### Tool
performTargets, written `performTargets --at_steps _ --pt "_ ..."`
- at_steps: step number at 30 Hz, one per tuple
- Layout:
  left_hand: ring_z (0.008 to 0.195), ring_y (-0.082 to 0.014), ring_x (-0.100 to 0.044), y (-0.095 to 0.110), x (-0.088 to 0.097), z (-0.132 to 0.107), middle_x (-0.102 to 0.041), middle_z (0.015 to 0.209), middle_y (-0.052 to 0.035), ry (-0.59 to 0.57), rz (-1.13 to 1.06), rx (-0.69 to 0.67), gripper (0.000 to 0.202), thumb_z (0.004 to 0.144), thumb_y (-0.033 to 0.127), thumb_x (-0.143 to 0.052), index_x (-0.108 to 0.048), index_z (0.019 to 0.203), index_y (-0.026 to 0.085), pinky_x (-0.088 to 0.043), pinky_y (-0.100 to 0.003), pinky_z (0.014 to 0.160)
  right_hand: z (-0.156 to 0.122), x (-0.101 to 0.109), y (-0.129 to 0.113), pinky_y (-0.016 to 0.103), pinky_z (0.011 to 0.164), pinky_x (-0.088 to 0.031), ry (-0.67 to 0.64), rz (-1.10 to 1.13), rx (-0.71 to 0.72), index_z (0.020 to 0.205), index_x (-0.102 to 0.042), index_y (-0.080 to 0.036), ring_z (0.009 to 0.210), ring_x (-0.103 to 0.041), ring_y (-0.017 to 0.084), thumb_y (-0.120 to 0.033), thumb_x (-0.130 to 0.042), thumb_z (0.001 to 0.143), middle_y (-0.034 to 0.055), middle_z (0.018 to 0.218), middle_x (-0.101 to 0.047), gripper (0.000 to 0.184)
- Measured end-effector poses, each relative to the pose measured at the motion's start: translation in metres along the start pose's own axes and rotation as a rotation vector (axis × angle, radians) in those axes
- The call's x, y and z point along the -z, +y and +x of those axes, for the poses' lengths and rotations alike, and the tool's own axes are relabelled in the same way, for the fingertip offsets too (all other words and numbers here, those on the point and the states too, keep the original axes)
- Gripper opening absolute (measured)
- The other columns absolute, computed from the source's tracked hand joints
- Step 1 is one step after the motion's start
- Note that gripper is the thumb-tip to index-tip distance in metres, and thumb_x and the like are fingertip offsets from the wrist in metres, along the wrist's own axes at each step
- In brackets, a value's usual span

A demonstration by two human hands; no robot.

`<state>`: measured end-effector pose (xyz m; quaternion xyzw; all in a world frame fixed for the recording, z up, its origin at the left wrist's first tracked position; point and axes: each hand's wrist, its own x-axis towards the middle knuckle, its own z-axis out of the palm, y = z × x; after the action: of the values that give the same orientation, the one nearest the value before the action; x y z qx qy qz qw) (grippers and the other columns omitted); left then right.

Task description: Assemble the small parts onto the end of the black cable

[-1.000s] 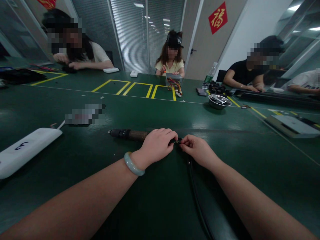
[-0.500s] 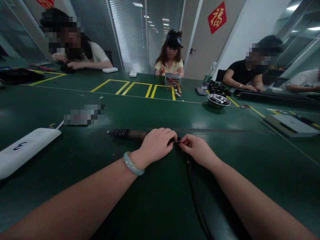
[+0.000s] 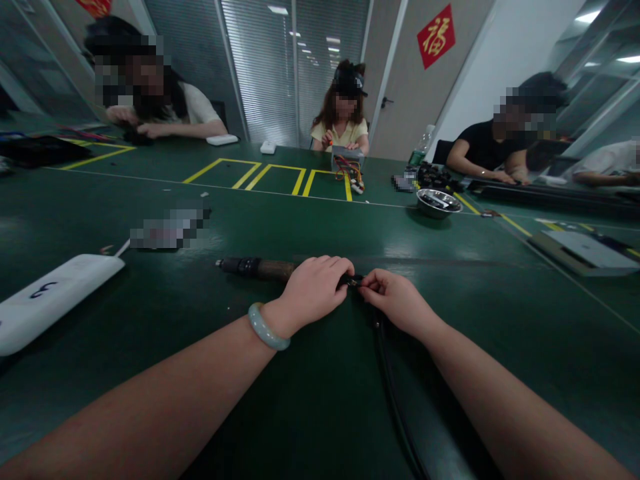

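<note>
A slim, dark power-tool handpiece (image 3: 270, 269) with a metal tip and a brownish grip lies on the table, its tip to the left. My left hand (image 3: 319, 287), with a pale green bangle at the wrist, is wrapped over its rear part and covers it. Close by, my right hand (image 3: 393, 293) is closed in a pinch on a small dark part at the handpiece's rear end, where a brassy bit shows between the hands. A thick black cable (image 3: 391, 387) runs from below the right fingers toward me. What exactly the right fingertips hold is partly hidden.
A white power strip (image 3: 60, 300) lies at the left, near a pixelated object (image 3: 170, 229). Ahead right stands a metal bowl (image 3: 439, 203) with dark items. A laptop-like grey slab (image 3: 583, 252) rests at the right. Several people work around the green table (image 3: 240, 220).
Both hands keep nearly the same place and grip. The small dark part between them appears slightly shifted; the whole view has moved a little.
</note>
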<state>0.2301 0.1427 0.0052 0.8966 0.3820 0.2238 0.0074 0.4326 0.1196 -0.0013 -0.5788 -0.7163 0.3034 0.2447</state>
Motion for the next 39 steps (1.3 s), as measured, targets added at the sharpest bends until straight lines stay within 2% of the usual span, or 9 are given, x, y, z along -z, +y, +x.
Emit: performTargets --at_steps 4,9,13,19,26,34,39 --pt "0.092 -0.0202 -0.057 -0.0003 -0.0002 0.0005 -0.062 0.098 -0.0031 -0.014 0.001 -0.014 0.013 0.086 0.020 -0.054 -0.060 0.097 0.021 -0.043 -0.035 0.082 -0.0001 0.0004 -0.0005 0.023 0.056 -0.041 0.003 -0.004 -0.004 0.088 -0.063 -0.021 0.063 -0.059 0.013 -0.030 -0.057 0.084 -0.0008 0.077 -0.068 0.012" --pt "0.095 -0.0198 -0.057 -0.0007 0.0006 0.0002 -0.062 0.102 -0.0020 -0.021 -0.007 -0.030 0.017 0.086 0.020 -0.054 -0.060 0.102 0.023 -0.043 -0.035 0.083 -0.0003 0.0006 -0.0013 0.023 0.057 -0.041 0.006 -0.016 -0.002 0.087 -0.063 -0.021 0.064 -0.060 0.013 -0.031 -0.058 0.083 -0.0008 0.076 -0.068 0.012" --pt "0.094 -0.0200 -0.057 0.0001 0.0010 -0.0002 -0.062 0.100 -0.0015 0.000 -0.014 0.010 0.019 0.085 0.021 -0.057 -0.057 0.104 0.023 -0.043 -0.036 0.082 0.0000 0.0000 0.0004 0.023 0.057 -0.042 -0.003 0.005 -0.008 0.088 -0.063 -0.021 0.064 -0.060 0.013 -0.031 -0.057 0.084 -0.0006 0.077 -0.068 0.012" --pt "0.093 -0.0195 -0.057 -0.0002 0.0022 0.0000 -0.062 0.100 -0.0016 -0.016 -0.024 -0.014 0.012 0.086 0.020 -0.055 -0.059 0.097 0.022 -0.043 -0.035 0.081 -0.0002 0.0007 -0.0006 0.024 0.057 -0.042 0.006 -0.021 -0.005 0.087 -0.063 -0.021 0.064 -0.060 0.013 -0.032 -0.058 0.084 -0.0014 0.076 -0.068 0.012" --pt "0.095 -0.0208 -0.057 0.0008 0.0014 -0.0006 -0.063 0.103 -0.0023 0.003 -0.005 -0.001 0.021 0.086 0.019 -0.056 -0.057 0.107 0.023 -0.043 -0.036 0.082 -0.0005 0.0011 -0.0020 0.023 0.057 -0.042 -0.004 -0.016 -0.006 0.086 -0.063 -0.021 0.064 -0.061 0.013 -0.032 -0.058 0.084 -0.0016 0.076 -0.068 0.012" --pt "0.092 -0.0201 -0.057 0.0005 0.0021 0.0002 -0.063 0.097 -0.0025 -0.003 -0.008 -0.008 0.011 0.085 0.020 -0.055 -0.058 0.096 0.020 -0.042 -0.035 0.080 0.0013 -0.0002 0.0002 0.023 0.056 -0.042 -0.001 -0.018 -0.009 0.088 -0.063 -0.021 0.063 -0.061 0.012 -0.030 -0.059 0.083 -0.0014 0.076 -0.068 0.011" --pt "0.096 -0.0207 -0.057 0.0012 0.0013 -0.0005 -0.063 0.104 -0.0031 0.011 -0.014 0.005 0.021 0.086 0.020 -0.056 -0.056 0.106 0.021 -0.043 -0.036 0.083 0.0006 0.0004 -0.0014 0.023 0.056 -0.042 -0.003 -0.021 -0.006 0.086 -0.063 -0.021 0.062 -0.061 0.012 -0.029 -0.059 0.083 -0.0016 0.075 -0.068 0.010"
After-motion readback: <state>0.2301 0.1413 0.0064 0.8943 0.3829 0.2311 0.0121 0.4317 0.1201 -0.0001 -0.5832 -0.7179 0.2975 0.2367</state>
